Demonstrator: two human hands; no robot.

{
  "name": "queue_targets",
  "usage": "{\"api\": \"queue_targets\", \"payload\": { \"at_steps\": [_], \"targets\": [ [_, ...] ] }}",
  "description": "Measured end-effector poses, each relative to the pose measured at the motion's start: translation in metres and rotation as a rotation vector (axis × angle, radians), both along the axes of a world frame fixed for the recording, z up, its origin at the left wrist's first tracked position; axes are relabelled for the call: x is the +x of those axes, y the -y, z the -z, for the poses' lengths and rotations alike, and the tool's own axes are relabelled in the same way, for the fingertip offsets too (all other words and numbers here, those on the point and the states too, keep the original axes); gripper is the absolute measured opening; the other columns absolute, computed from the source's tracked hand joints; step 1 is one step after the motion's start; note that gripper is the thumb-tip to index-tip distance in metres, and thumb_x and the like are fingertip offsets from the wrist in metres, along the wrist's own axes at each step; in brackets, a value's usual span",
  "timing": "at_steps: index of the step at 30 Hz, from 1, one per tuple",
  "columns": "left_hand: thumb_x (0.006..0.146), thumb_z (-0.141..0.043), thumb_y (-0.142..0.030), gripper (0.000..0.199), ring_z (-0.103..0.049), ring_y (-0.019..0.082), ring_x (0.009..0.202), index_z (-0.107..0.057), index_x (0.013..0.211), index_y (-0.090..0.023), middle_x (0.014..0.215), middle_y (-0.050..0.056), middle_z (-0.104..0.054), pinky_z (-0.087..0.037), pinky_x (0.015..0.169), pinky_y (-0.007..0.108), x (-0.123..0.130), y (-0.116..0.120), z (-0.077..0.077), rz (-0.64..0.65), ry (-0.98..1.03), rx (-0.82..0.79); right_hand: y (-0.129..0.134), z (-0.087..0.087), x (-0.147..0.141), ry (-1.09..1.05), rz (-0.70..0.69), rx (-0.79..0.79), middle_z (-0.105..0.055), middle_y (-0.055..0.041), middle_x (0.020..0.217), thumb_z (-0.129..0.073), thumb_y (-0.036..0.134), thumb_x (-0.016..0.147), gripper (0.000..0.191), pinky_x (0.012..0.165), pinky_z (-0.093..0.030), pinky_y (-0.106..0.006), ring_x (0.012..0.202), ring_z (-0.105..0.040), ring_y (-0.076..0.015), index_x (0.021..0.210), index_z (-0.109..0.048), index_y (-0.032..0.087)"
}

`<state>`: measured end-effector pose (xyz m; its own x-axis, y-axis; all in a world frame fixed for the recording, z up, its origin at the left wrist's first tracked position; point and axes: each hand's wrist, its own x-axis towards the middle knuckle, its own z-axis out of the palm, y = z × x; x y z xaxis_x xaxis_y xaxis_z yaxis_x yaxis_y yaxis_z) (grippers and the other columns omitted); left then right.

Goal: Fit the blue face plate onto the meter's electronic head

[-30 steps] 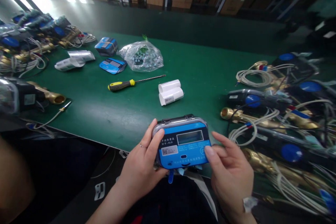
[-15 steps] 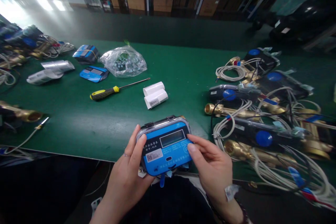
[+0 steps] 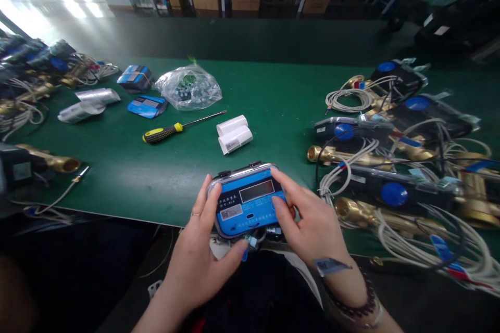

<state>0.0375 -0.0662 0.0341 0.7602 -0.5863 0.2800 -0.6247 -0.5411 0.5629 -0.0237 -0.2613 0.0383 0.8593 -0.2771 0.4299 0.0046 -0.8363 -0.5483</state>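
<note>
A heat meter (image 3: 250, 218) with a blue-and-black face, a small display and a clear rim is held at the table's near edge, face up and slightly tilted. My left hand (image 3: 203, 250) grips its left side, fingers along the rim and thumb by the connectors below. On the right side, my right hand (image 3: 308, 218) has its index finger at the top corner and its thumb on the face. A bit of clear film (image 3: 331, 266) clings to my right wrist. The meter's underside is hidden.
Beyond the meter lie two rolls of white labels (image 3: 235, 138), a yellow-black screwdriver (image 3: 162, 133), blue face plates (image 3: 147, 106) and a plastic bag (image 3: 189, 88) of small parts. Brass-piped meters (image 3: 390, 192) with coiled cables crowd the right; more meters (image 3: 39, 62) stand left.
My right index finger has moved up to the meter's top right corner. My left thumb has swung out below the lower edge, and the meter has moved slightly up in view.
</note>
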Motion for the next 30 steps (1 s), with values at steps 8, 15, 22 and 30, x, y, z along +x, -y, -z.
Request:
{"api": "queue_targets", "payload": {
  "at_steps": [8,15,22,30],
  "targets": [
    [0.088,-0.056,-0.03,0.076,-0.039,0.03,0.135,-0.012,0.15,-0.026,0.152,0.016,-0.028,-0.052,0.096,0.044,-0.01,0.019,0.018,-0.161,0.053,-0.094,0.004,0.028,0.001,-0.053,-0.027,0.464,-0.053,-0.0127,0.131,-0.067,0.055,0.076,0.088,0.097,-0.046,-0.048,0.114,-0.054,-0.0301,0.148,-0.029,0.023],
    [0.09,-0.054,-0.03,0.068,-0.035,0.029,0.137,-0.02,0.148,-0.031,0.154,0.012,-0.027,-0.043,0.105,0.05,-0.006,0.012,0.019,-0.14,-0.128,-0.178,0.005,0.043,0.011,-0.035,-0.22,0.953,-0.045,-0.0086,0.144,-0.064,0.054,0.082,0.068,0.106,-0.04,-0.049,0.13,-0.044,-0.0291,0.14,-0.044,0.026],
    [0.085,-0.059,-0.04,0.072,-0.038,0.028,0.136,-0.024,0.147,-0.027,0.152,0.012,-0.03,-0.045,0.104,0.043,-0.007,0.023,0.031,-0.274,-0.364,-0.457,0.009,0.042,0.014,-0.085,-0.228,0.883,-0.043,-0.0102,0.145,-0.071,0.059,0.072,0.086,0.109,-0.035,-0.055,0.132,-0.04,-0.0325,0.144,-0.038,0.025],
    [0.074,-0.064,-0.047,0.049,-0.062,0.024,0.096,-0.056,0.112,-0.017,0.105,0.008,-0.064,-0.05,0.088,0.04,0.022,0.043,-0.002,-0.458,-0.38,-0.34,-0.004,0.02,0.042,0.01,0.021,0.544,-0.065,-0.0095,0.11,-0.069,0.06,0.069,0.061,0.092,-0.048,-0.044,0.102,-0.06,-0.0283,0.114,-0.06,0.02]
  ]
}}
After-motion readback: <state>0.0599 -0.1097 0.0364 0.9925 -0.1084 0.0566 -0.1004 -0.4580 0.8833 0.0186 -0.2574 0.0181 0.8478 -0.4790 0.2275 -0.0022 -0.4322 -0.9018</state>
